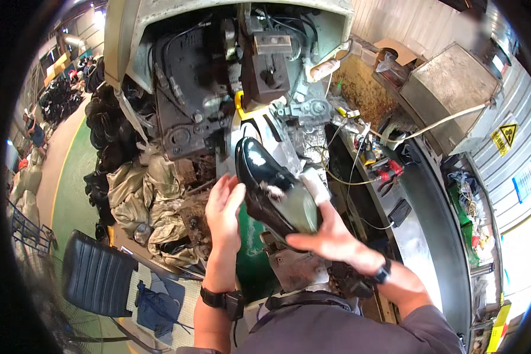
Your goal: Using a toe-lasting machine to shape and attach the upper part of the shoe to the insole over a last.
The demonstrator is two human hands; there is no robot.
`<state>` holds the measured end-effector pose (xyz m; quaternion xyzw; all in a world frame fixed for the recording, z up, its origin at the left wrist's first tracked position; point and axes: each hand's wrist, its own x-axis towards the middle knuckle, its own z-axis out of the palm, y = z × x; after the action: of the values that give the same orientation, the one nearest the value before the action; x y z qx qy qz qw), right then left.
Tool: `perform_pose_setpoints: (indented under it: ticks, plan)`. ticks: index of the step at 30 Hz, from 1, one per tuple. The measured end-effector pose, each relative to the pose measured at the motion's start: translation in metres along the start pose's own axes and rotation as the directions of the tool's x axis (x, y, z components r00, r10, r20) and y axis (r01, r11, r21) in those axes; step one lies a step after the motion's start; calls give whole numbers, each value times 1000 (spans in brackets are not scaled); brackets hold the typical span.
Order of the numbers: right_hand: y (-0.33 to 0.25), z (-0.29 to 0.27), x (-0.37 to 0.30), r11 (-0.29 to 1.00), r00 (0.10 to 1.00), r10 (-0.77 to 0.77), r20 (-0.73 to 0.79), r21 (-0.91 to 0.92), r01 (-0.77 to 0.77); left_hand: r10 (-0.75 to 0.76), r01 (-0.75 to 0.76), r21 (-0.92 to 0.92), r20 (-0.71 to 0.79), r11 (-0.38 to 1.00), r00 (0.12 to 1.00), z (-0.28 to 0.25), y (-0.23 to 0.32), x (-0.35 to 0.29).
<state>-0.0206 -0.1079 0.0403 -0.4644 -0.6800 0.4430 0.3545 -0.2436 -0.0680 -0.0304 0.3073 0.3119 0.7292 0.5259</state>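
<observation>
A glossy black shoe [258, 171] with a pale grey-green patch near its back end is held in front of me, tilted, its rounded toe toward the machine [267, 76]. My right hand [326, 235] grips the back end, the thumb below and the fingers on the far side; white wrapping covers some fingers. Beside the shoe's left edge is my left hand [223, 206], its fingers stretched out and not wrapped around it; whether it touches the shoe I cannot tell. Just beyond the toe are the machine's metal parts and a yellow piece [240, 105].
Beige cloth sacks [159, 192] and dark shoes pile up on the left, by a black chair [94, 274]. To the right run a dark conveyor belt [433, 236] and a metal ledge with red-handled pliers [389, 171]. Loose cables hang beside the machine.
</observation>
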Motion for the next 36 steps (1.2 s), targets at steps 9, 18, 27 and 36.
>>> perform_pose_setpoints:
  ticks: [9,18,27,36]
  plan:
    - [61,-29,-126,811,880,-439,-179,-500,303,-14,2,38,331,999,943,108,-13,-56]
    - [92,-108,-234,883,752,-433,-497,-402,242,-543,559,40,303,829,783,213,-122,-104]
    - [227,-212,-398,525,87,763,-641,692,496,-914,544,735,318,406,253,258,-312,-197]
    - [423,-415,-723,717,-699,681,-218,393,576,-937,408,872,142,271,320,245,-365,-215]
